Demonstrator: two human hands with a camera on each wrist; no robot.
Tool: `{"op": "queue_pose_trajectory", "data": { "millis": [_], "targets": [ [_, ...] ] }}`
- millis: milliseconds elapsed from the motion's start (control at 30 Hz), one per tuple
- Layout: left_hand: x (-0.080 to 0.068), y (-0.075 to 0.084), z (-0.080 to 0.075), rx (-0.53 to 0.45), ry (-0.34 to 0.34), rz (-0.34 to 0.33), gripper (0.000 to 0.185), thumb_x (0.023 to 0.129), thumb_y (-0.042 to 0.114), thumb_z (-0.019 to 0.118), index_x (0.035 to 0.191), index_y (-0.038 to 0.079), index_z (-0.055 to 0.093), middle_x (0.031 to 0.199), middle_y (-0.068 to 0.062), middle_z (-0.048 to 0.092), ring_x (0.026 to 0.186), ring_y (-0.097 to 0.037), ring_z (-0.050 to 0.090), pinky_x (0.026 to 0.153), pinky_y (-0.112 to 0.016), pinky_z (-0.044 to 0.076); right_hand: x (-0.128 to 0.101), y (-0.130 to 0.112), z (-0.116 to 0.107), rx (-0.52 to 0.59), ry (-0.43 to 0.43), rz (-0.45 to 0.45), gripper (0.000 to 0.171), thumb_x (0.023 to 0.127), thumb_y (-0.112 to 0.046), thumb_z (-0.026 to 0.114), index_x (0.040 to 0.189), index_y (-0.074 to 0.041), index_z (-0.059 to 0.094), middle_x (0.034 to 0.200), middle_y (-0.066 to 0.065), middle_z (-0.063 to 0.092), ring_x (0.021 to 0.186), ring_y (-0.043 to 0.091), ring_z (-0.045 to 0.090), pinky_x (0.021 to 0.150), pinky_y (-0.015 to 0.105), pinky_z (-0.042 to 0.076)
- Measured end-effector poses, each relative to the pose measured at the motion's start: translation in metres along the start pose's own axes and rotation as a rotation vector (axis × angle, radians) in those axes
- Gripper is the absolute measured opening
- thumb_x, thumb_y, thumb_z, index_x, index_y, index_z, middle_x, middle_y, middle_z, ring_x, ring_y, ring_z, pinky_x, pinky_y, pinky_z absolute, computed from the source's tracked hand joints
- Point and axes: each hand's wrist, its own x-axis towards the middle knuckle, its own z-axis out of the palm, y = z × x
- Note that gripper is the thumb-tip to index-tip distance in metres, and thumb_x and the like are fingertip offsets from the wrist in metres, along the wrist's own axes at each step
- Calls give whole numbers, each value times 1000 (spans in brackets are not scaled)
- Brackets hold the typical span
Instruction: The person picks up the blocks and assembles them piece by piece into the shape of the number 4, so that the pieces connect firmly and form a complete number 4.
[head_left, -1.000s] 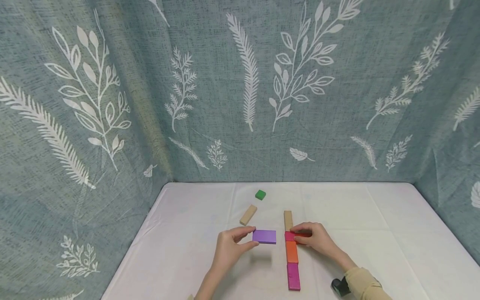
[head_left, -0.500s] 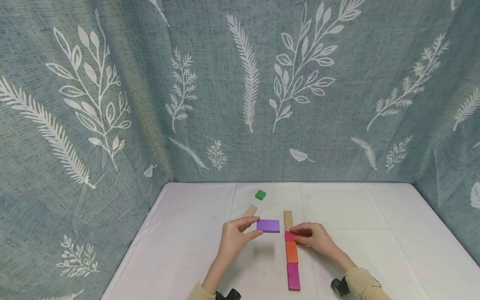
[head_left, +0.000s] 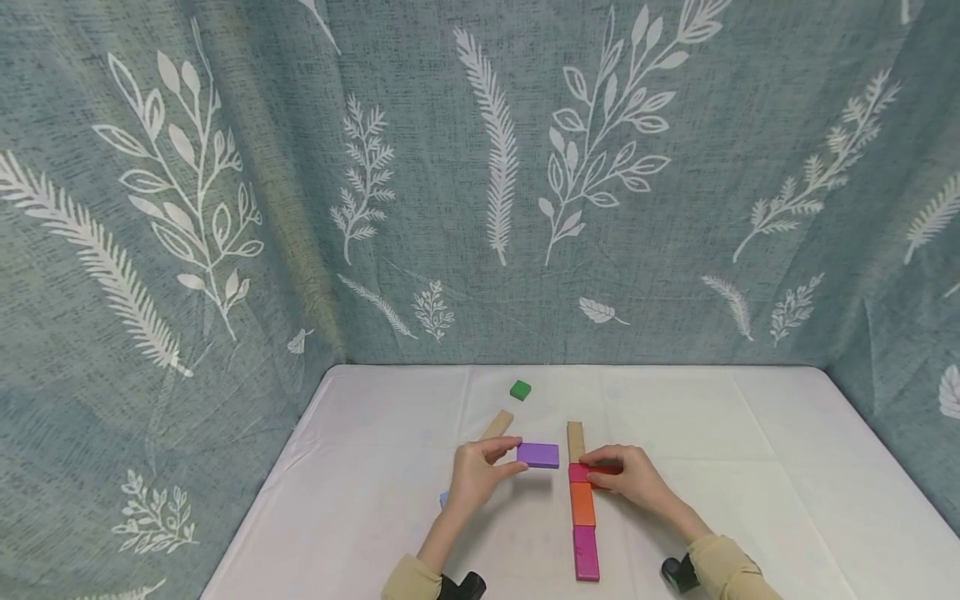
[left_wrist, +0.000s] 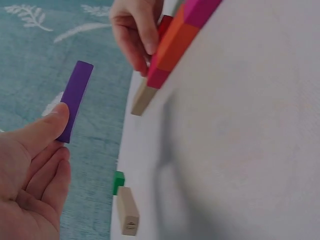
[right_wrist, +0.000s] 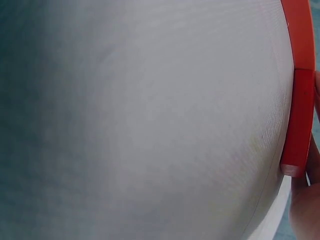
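My left hand (head_left: 476, 479) pinches a purple block (head_left: 537, 455) by one end and holds it above the table, left of a row of blocks. In the left wrist view, the thumb presses on the block's broad side. The row runs away from me: a magenta block (head_left: 587, 553), an orange block (head_left: 582, 504), a pinkish-red block (head_left: 578, 472) and a plain wooden block (head_left: 576, 442). A red block (right_wrist: 299, 117) sticks out to the row's right. My right hand (head_left: 637, 479) pinches this red block, partly covering it.
Behind my left hand lies another plain wooden block (head_left: 498, 424), partly hidden. Farther back is a small green block (head_left: 521, 390). A bit of a blue block (head_left: 443, 499) shows beside my left wrist. A patterned curtain (head_left: 540, 317) hangs behind the white table (head_left: 712, 417).
My left hand has moved away from me and slightly right with the purple block. A blue block's corner now shows beside that wrist. My right hand has kept its place.
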Motion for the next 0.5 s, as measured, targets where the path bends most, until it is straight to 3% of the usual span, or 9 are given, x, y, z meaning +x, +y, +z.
{"op": "queue_pose_trajectory", "data": {
  "millis": [500],
  "targets": [
    [1, -15, 15, 62, -17, 18, 30, 72, 3, 79, 101, -3, 72, 102, -18, 72, 100, -34, 67, 86, -30, 55, 0, 2, 2, 10, -12, 27, 27, 82, -15, 73, 109, -11, 71, 106, 4, 72, 100, 23, 64, 81, 18, 53]
  ]
}}
